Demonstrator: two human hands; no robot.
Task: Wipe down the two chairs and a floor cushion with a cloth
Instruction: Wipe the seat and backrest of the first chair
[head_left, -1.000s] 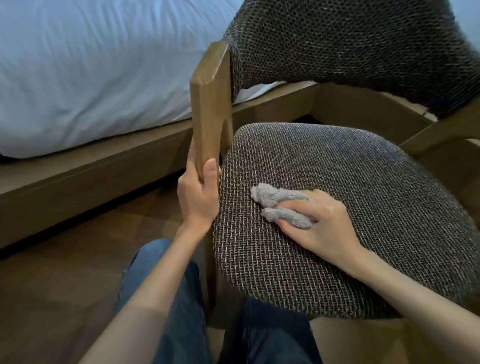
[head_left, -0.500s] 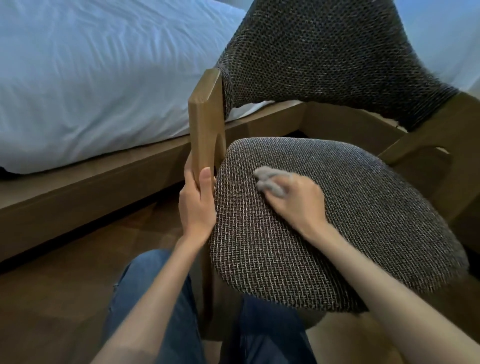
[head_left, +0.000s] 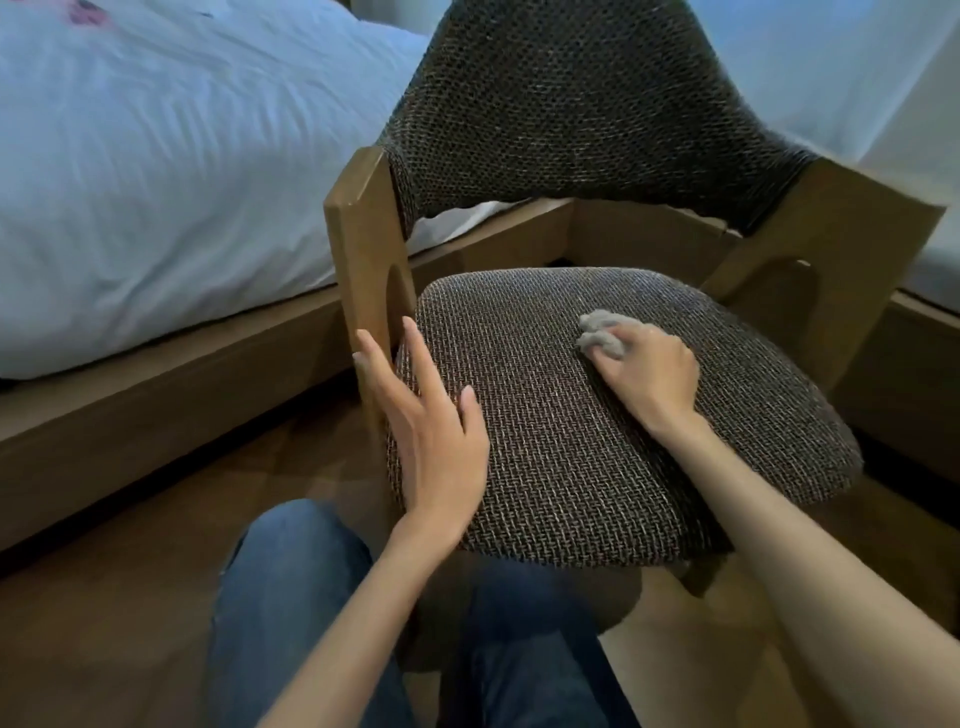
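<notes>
Left hand (head_left: 431, 431) flat, fingers (head_left: 418, 353) straight at the edge of the chair seat (head_left: 571, 457), holding nothing. Right hand (head_left: 649, 374) curls round the cloth (head_left: 597, 332), mid-seat. Soft, light rag, likely snagging on coarse weave; the stiff wooden arm post (head_left: 363, 249) looks the steadying hold.

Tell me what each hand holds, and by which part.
Right hand grips the bunched grey cloth by its near end, pressed on the chair seat. Left hand holds nothing, fingers straight.

Grey cloth (head_left: 596, 328) on chair seat (head_left: 571, 467)
</notes>
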